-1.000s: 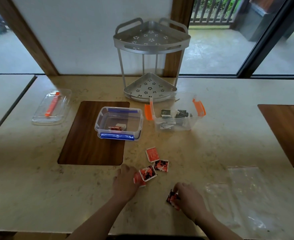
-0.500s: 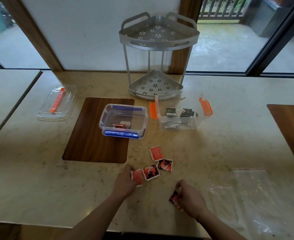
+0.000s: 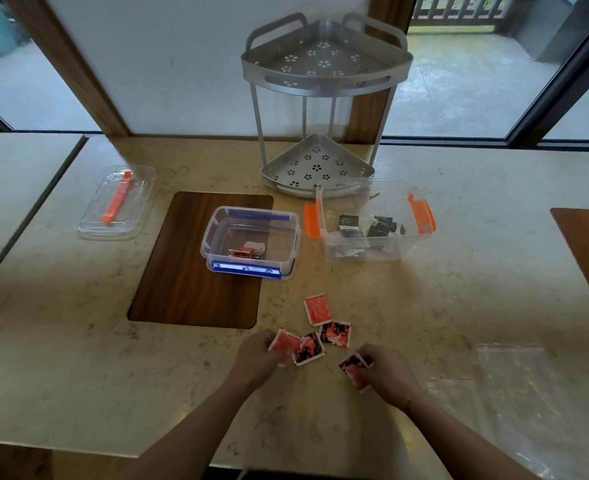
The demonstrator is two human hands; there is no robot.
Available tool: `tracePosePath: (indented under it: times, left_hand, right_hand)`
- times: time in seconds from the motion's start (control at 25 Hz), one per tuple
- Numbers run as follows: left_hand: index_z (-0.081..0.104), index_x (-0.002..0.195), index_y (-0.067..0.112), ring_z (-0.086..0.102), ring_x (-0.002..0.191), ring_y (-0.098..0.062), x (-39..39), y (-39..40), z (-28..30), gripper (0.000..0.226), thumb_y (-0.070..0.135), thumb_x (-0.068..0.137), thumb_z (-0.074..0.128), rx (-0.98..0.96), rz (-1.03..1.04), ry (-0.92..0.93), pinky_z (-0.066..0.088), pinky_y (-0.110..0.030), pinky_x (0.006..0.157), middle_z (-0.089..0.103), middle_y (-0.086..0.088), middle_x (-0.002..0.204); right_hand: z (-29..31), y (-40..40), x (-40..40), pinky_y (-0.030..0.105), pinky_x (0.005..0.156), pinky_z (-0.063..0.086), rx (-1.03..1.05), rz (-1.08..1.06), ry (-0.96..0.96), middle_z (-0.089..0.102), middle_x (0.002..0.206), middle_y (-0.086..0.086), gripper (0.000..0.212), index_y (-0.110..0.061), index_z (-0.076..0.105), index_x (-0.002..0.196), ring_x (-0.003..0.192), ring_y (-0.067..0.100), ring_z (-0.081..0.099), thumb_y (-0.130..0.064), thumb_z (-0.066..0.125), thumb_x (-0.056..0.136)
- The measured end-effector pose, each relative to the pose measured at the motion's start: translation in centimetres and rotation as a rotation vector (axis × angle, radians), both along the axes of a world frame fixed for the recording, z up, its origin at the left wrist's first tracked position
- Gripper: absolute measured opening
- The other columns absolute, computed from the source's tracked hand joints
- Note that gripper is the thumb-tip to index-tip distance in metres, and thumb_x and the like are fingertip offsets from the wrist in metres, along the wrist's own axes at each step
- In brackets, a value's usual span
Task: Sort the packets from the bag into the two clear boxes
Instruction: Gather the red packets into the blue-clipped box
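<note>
My left hand [image 3: 256, 358] pinches a red packet [image 3: 285, 344] at the table's near middle. My right hand [image 3: 388, 374] grips another red packet [image 3: 353, 370] just to the right. Three more red packets lie between and beyond them: one with dark print [image 3: 308, 348] touching the left one, another [image 3: 335, 334], and a plain red one [image 3: 317, 309]. The blue-clipped clear box [image 3: 251, 242] holds a couple of red packets. The orange-clipped clear box [image 3: 369, 225] holds several dark packets. The clear bag [image 3: 528, 403] lies flat at the right.
A metal two-tier corner rack [image 3: 320, 109] stands behind the boxes. A clear lid with an orange clip [image 3: 118, 202] rests at the far left. A wooden inlay [image 3: 199, 261] lies under the blue-clipped box; another [image 3: 587, 254] is at the right edge.
My left hand has closed on the red packet and lifted its edge slightly. The right hand keeps its packet, raised a little. The view has shifted closer.
</note>
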State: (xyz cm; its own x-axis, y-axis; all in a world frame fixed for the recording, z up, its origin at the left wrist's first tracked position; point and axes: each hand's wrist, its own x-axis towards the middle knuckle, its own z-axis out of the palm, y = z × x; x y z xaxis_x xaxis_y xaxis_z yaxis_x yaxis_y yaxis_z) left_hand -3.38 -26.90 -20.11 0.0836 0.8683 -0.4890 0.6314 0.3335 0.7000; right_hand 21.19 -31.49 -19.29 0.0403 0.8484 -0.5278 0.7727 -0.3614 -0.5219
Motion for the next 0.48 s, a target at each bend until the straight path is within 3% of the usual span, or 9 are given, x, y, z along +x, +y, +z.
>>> tracePosePath:
  times: [0.12, 0.32, 0.48]
  left_hand:
    - [0.069, 0.104, 0.021, 0.065, 0.088, -0.015, 1.1, 0.6, 0.1, 0.022, 0.034, 0.087, 0.066, 0.020, -0.120, 0.057, 0.051, -0.035, 0.079, 0.071, 0.001, 0.099]
    - [0.057, 0.121, 0.026, 0.059, 0.102, -0.019, 2.0, 1.4, -0.3, 0.032, 0.029, 0.089, 0.060, 0.030, -0.235, 0.152, 0.048, -0.034, 0.084, 0.065, -0.002, 0.119]
    - [0.053, 0.130, 0.028, 0.056, 0.115, -0.021, 2.5, 1.7, -0.9, 0.039, 0.032, 0.092, 0.054, 0.089, -0.308, 0.342, 0.046, -0.034, 0.090, 0.062, 0.000, 0.129]
  right_hand:
    - [0.7, 2.3, 0.0, 0.033, 0.069, 0.053, -0.003, 0.067, -0.020, 0.072, 0.083, -0.006, 0.013, -0.027, 0.069, 0.090, 0.074, 0.011, 0.063, -0.017, 0.065, 0.082]
    - [0.7, 5.5, -0.1, 0.024, 0.059, 0.042, 0.044, 0.102, -0.053, 0.071, 0.108, 0.001, 0.026, -0.024, 0.064, 0.110, 0.093, 0.018, 0.064, -0.020, 0.067, 0.084]
    - [0.1, 6.5, -0.9, 0.027, 0.069, 0.045, 0.026, 0.109, -0.058, 0.067, 0.120, 0.002, 0.045, -0.027, 0.056, 0.124, 0.105, 0.021, 0.062, -0.023, 0.071, 0.083]
